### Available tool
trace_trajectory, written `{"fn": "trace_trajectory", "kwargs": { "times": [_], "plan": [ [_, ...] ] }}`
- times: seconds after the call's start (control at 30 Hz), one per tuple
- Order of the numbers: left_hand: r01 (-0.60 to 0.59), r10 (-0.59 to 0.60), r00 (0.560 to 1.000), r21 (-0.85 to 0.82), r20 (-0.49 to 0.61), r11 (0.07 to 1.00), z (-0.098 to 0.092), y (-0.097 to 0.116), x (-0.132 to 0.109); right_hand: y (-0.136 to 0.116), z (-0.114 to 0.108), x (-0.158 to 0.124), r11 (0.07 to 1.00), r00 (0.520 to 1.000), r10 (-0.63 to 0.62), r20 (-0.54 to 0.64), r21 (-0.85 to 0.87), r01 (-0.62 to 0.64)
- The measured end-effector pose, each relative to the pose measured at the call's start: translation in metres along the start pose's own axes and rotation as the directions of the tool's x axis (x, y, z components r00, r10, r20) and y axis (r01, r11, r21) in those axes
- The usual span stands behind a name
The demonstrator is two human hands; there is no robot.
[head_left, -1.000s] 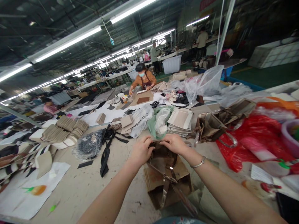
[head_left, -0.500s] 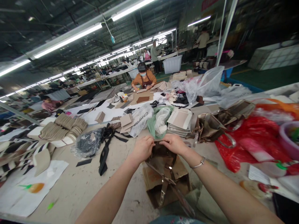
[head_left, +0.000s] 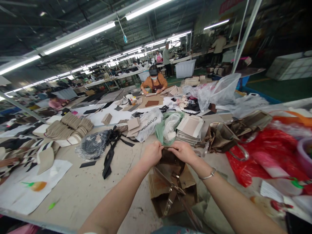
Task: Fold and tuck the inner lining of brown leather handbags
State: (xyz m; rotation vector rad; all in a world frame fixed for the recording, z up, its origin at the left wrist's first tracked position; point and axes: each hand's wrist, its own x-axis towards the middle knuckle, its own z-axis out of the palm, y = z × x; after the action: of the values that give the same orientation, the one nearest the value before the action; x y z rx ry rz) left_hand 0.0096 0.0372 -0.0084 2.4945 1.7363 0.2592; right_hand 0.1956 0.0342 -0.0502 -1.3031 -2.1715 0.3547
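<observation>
My left hand (head_left: 153, 154) and my right hand (head_left: 183, 151) are closed in a pinch, side by side, on the upper edge of a dark brown bag (head_left: 171, 161). The bag rests over a cardboard box (head_left: 156, 192) in front of me. Its strap, with a metal buckle (head_left: 175, 175), hangs down across the box. My fingers hide part of the edge they grip. Just beyond my hands lie a green plastic bag (head_left: 161, 125) and a stack of beige panels (head_left: 188, 130).
More brown bags (head_left: 220, 136) and a red plastic bag (head_left: 263, 152) lie to the right. Black straps (head_left: 108, 162), a plastic-wrapped bundle (head_left: 91, 146) and an orange bottle (head_left: 38, 186) on white paper are at left. A co-worker (head_left: 154, 83) sits across the table.
The view has turned slightly, so the surroundings sit a little further right. Both hands keep their pinch on the bag's edge, with barely any movement.
</observation>
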Motion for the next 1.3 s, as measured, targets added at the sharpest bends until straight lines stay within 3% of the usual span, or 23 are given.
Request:
{"fn": "trace_trajectory", "kwargs": {
  "times": [0.27, 0.53, 0.77, 0.9, 1.1, 1.3],
  "plan": [
    [0.061, -0.062, 0.998, 0.038, 0.009, 0.997, 0.002, 0.004, -0.001, 0.002, 0.002, 0.000, 0.999, 0.999, -0.034, -0.005, -0.027, 0.034],
    [0.062, -0.061, 0.998, -0.034, 0.032, 0.997, 0.000, 0.005, -0.004, 0.007, -0.005, -0.001, 0.995, 0.997, -0.049, 0.064, 0.094, 0.043],
    [0.044, -0.042, 0.999, -0.141, 0.014, 0.989, 0.000, 0.002, -0.006, -0.011, -0.017, 0.018, 0.980, 0.967, -0.038, 0.252, -0.179, 0.086],
    [-0.021, 0.000, 0.997, -0.249, -0.081, 0.968, -0.009, -0.007, -0.021, -0.020, -0.016, 0.022, 0.932, 0.963, 0.011, 0.271, -0.351, 0.088],
    [0.018, -0.025, 0.997, -0.100, -0.072, 0.995, -0.023, -0.014, -0.046, -0.022, -0.012, 0.018, 0.918, 0.963, 0.029, 0.269, -0.388, 0.081],
    [0.031, -0.031, 0.991, -0.002, -0.127, 1.000, -0.025, -0.004, -0.039, -0.023, -0.010, 0.014, 0.927, 0.964, 0.040, 0.264, -0.370, 0.063]
  ]
}}
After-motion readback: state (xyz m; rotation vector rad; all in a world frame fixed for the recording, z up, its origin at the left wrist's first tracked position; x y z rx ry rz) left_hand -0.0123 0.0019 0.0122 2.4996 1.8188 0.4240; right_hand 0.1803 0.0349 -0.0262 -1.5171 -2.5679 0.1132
